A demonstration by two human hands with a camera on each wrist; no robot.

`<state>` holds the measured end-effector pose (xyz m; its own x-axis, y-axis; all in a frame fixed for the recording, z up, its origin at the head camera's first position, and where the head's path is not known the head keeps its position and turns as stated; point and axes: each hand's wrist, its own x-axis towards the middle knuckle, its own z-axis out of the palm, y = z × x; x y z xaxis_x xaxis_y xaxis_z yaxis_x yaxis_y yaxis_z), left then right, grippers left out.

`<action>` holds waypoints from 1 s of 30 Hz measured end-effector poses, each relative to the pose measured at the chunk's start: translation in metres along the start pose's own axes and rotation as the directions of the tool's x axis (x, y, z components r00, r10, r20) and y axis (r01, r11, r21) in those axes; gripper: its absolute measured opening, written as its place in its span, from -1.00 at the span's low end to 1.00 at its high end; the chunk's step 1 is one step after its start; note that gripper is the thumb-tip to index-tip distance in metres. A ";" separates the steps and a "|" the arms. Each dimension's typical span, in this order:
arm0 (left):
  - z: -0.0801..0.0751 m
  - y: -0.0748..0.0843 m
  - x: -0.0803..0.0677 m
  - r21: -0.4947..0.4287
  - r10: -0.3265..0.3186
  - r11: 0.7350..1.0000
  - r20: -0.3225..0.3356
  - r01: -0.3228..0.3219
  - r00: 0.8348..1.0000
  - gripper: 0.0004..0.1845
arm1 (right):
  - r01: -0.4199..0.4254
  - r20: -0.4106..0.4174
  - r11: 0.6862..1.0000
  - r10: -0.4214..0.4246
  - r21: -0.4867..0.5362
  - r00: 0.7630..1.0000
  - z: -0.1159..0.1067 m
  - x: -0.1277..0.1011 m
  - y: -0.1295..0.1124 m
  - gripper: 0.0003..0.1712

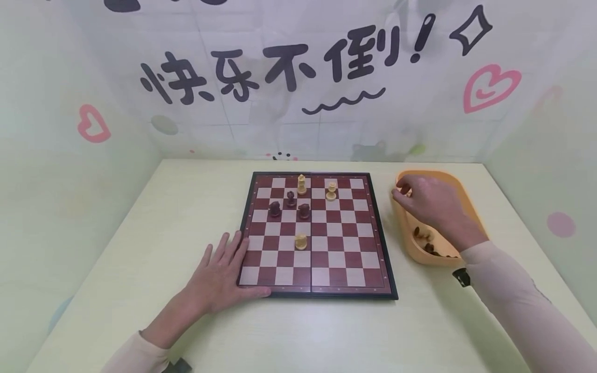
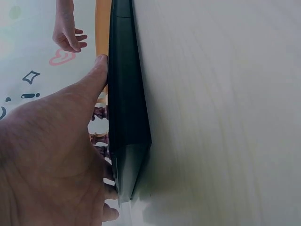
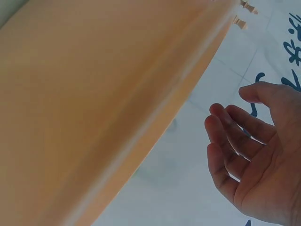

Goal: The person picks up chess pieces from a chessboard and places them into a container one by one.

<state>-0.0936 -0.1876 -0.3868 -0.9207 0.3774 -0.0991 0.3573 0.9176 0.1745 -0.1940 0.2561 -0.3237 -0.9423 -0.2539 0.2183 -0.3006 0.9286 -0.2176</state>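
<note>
A chessboard (image 1: 322, 269) lies in the middle of the table. My left hand (image 1: 219, 274) rests flat at its near left corner, fingers straight and thumb along the black front edge (image 2: 127, 117). Three dark pieces (image 1: 291, 199) and three light pieces (image 1: 301, 241) stand on the board. My right hand (image 1: 422, 202) hovers over the orange tray (image 1: 406, 243) to the right of the board. Its fingers (image 3: 225, 141) are loosely bent and the palm holds nothing in the right wrist view.
Several dark pieces (image 1: 426, 241) lie in the tray's near end. White walls with printed lettering close in the pale table (image 1: 140, 233) at the back and on both sides. The tray's wall (image 3: 103, 94) fills the left of the right wrist view.
</note>
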 end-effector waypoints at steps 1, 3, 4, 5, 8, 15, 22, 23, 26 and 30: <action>0.000 0.000 0.000 0.000 0.000 1.000 0.002 0.000 1.000 0.35 | -0.006 0.001 1.000 0.006 -0.001 1.000 0.000 0.001 -0.001 -0.71; -0.001 0.000 0.000 0.001 0.000 1.000 0.005 0.000 1.000 0.35 | -0.018 0.014 1.000 0.018 -0.001 1.000 0.000 0.002 -0.004 -0.68; -0.001 0.001 0.000 0.001 0.001 1.000 0.004 -0.001 1.000 0.35 | -0.024 0.021 1.000 0.024 0.000 0.999 0.000 0.003 -0.006 -0.66; -0.002 0.001 0.000 0.003 0.001 1.000 0.004 -0.001 1.000 0.35 | -0.029 0.031 1.000 0.029 0.001 0.999 0.000 0.004 -0.007 -0.63; -0.002 0.001 0.000 0.003 -0.002 1.000 0.007 0.002 1.000 0.35 | -0.040 0.065 0.999 0.039 0.011 0.997 0.000 0.008 -0.014 -0.56; -0.004 0.002 -0.001 -0.008 -0.004 1.000 0.013 0.004 1.000 0.35 | 0.004 0.067 0.999 -0.006 0.039 0.998 0.007 0.018 -0.030 -0.57; -0.002 0.000 0.000 -0.010 -0.008 1.000 0.009 0.009 1.000 0.35 | 0.032 0.085 0.997 -0.037 0.068 0.996 0.017 0.025 -0.045 -0.67; -0.001 0.000 0.000 -0.010 -0.008 1.000 0.009 0.008 1.000 0.35 | 0.029 0.088 0.997 -0.035 0.068 0.996 0.019 0.025 -0.047 -0.68; -0.001 0.000 0.000 -0.010 -0.011 1.000 0.013 0.011 1.000 0.36 | 0.018 0.099 0.997 -0.025 0.069 0.995 0.022 0.028 -0.051 -0.67; 0.000 0.000 -0.001 -0.007 -0.016 1.000 0.012 0.016 1.000 0.36 | 0.022 0.114 0.998 -0.029 0.065 0.993 0.027 0.032 -0.055 -0.63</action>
<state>-0.0928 -0.1884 -0.3863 -0.9243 0.3643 -0.1134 0.3415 0.9225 0.1800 -0.2117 0.1900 -0.3300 -0.9438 -0.3100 0.1146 -0.3300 0.9034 -0.2740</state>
